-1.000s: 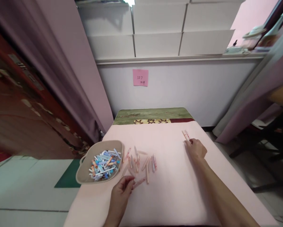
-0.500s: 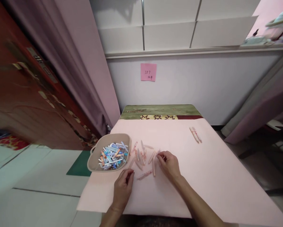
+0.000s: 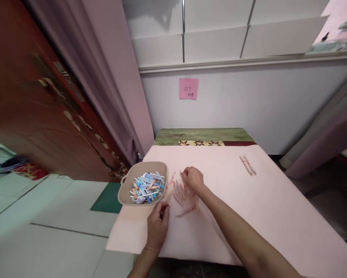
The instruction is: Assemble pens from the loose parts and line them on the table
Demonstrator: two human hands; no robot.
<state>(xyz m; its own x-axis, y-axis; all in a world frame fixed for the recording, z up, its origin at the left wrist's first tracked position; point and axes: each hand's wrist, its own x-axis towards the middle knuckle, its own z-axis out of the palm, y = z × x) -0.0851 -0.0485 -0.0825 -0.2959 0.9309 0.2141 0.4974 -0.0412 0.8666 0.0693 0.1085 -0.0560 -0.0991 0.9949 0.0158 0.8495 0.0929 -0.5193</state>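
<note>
My right hand (image 3: 193, 178) reaches over the far side of a loose group of pinkish, see-through pen parts (image 3: 179, 189). Its thumb and fingertips close around the upper end of one slim pen part (image 3: 181, 174), partly hidden by the fingers. Nearer to me, my left hand (image 3: 158, 223) rests low over the table with its fingers curled and thumb against them; whatever it pinches, if anything, cannot be made out. Between the hands a pink pen part (image 3: 185, 212) lies alone. Two whole-looking pens (image 3: 248, 165) lie side by side at the table's right.
Left of the parts stands a beige basket (image 3: 123, 195) filled with blue, white and orange pen pieces (image 3: 147, 187). A pink cloth (image 3: 266, 224) covers most of the table. A pink note (image 3: 188, 88) is stuck to the wall behind.
My right hand has moved away from me and leftward across the parts, from their right edge to their far end. My left hand stays near the same spot. The view has shifted slightly.
</note>
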